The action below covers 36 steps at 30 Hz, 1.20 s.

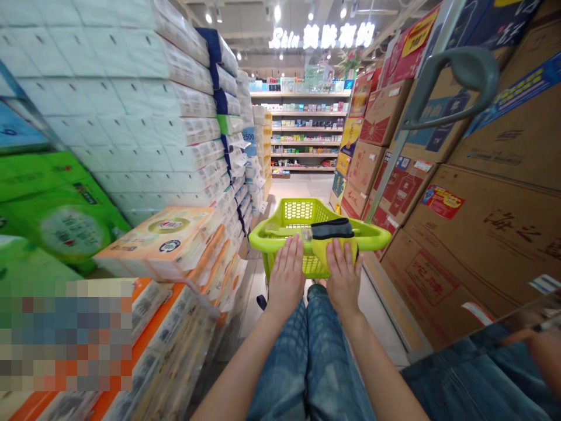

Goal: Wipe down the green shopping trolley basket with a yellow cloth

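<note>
My left hand (286,275) lies palm down on the near rim of a lime-green plastic shopping cart (267,237), with its fingers over the edge. My right hand (344,275) rests just beside it, on a yellow cloth bag (331,251) draped over the same rim. A black band (332,228) crosses the top of the bag. Below both hands, my denim-covered legs (307,351) show past the cart's mesh basket (300,213). The cart's wheels are hidden.
Wrapped tissue-roll packs (175,123) stand in tall stacks along the left. Large cardboard cartons (438,251) line the right, with a grey pallet-truck handle (451,82) above them. Store shelves (304,131) stand ahead, beyond a narrow tiled aisle (280,199). Blue denim (473,374) fills the lower right corner.
</note>
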Each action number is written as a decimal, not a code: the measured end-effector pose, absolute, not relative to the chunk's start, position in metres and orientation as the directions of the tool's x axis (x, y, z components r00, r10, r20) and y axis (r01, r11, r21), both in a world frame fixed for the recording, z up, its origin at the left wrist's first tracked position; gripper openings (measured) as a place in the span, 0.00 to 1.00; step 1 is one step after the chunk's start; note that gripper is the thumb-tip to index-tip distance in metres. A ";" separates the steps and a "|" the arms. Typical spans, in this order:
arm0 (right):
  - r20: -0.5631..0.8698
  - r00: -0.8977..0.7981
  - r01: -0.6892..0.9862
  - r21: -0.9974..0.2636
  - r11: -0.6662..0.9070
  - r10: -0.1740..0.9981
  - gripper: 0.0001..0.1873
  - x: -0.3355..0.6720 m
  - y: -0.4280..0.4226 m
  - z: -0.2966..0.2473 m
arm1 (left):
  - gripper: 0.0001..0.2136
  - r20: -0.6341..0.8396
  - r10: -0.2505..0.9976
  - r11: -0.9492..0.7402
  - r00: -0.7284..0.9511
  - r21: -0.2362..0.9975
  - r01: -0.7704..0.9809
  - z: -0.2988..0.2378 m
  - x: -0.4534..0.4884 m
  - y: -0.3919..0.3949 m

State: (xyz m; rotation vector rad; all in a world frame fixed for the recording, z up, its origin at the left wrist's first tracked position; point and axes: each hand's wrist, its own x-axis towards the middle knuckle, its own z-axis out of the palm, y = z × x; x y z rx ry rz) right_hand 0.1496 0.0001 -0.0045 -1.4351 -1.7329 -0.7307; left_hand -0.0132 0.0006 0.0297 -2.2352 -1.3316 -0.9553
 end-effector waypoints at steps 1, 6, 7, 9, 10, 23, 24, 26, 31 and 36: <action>0.843 -0.039 0.983 -0.065 0.174 0.536 0.39 0.162 0.001 -0.006 | 0.36 0.714 0.624 -0.482 0.317 0.032 0.876 0.029 -0.012 0.001; 0.843 0.222 0.952 -0.296 0.079 0.490 0.44 0.191 0.001 -0.005 | 0.36 0.718 0.626 -0.489 0.304 0.058 0.871 0.028 -0.008 0.001; 0.830 0.260 0.933 -0.347 0.091 0.494 0.45 0.185 0.000 -0.003 | 0.37 0.717 0.627 -0.493 0.305 0.062 0.868 0.028 -0.008 0.000; 0.812 0.276 0.906 -0.398 0.143 0.514 0.45 0.161 -0.002 0.002 | 0.38 0.714 0.628 -0.497 0.309 0.063 0.865 0.029 -0.009 0.000; 0.811 0.237 0.906 -0.383 0.179 0.534 0.45 0.146 -0.003 0.004 | 0.38 0.711 0.632 -0.494 0.308 0.064 0.867 0.028 -0.009 0.000; 0.826 0.037 0.981 -0.138 0.138 0.562 0.40 0.165 -0.002 -0.004 | 0.39 0.726 0.604 -0.529 0.330 0.055 0.847 0.029 -0.014 0.003; 0.829 0.099 0.979 -0.181 0.098 0.550 0.41 0.176 -0.002 -0.005 | 0.39 0.726 0.605 -0.533 0.327 0.064 0.844 0.030 -0.013 0.002; 0.825 0.208 0.961 -0.273 0.048 0.526 0.43 0.189 -0.002 -0.005 | 0.39 0.725 0.609 -0.543 0.323 0.084 0.835 0.030 -0.012 0.001; 0.803 0.277 0.904 -0.405 0.141 0.528 0.47 0.153 -0.004 0.004 | 0.40 0.724 0.611 -0.554 0.320 0.103 0.826 0.030 -0.011 0.001; 0.790 -0.040 0.944 -0.171 0.283 0.612 0.40 0.096 -0.006 0.008 | 0.38 0.723 0.605 -0.534 0.332 0.060 0.843 0.029 -0.016 0.003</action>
